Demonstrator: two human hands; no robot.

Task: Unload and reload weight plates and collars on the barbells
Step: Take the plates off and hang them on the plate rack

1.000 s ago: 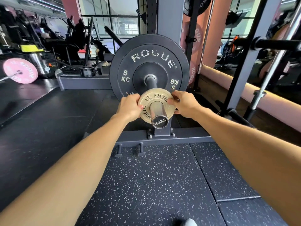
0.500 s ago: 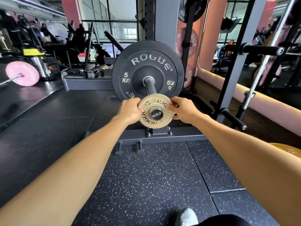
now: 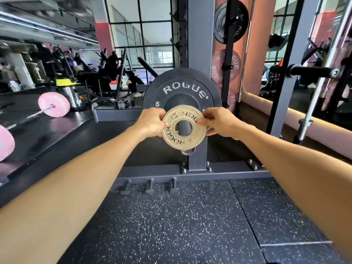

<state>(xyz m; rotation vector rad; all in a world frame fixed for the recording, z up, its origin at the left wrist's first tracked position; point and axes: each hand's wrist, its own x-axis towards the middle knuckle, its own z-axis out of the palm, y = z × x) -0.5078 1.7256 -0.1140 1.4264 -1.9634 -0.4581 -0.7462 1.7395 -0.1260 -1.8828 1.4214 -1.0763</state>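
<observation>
**A:** Which step am I on?

**B:** Unloading, by my reading. I hold the small tan plate (image 3: 183, 127) upright between both hands, its printed face toward me. My left hand (image 3: 152, 121) pinches its left edge, thumb on the front; my right hand (image 3: 219, 121) pinches the right edge the same way. Neither hand is spread flat, and they are apart, with the plate between them.

**A:** Is it off the bar?

**B:** I think so. Through the centre hole I see grey metal set back behind the plate, not a sleeve end poking out toward me. I cannot tell how far clear it is. The big black plate (image 3: 182, 90) sits on the bar just behind it, partly hidden by my hands.

**A:** What does the next move call for?

**B:** Somewhere to put this one down, then a firmer two-handed hold on the black plate, which I judge much heavier. The short pegs (image 3: 150, 185) on the rack base look like a possible place to park the small plate, though I am only guessing at the fit.

**A:** And the room?

**B:** Black speckled rubber flooring (image 3: 171, 225) underfoot, laid in tiles with visible seams. A grey rack post (image 3: 198, 54) stands straight ahead. To the left, a second barbell with a pink plate (image 3: 54, 104) lies on the floor, well apart. More plates hang on a rack (image 3: 230, 21) up right. Windows and machines fill the back.
</observation>
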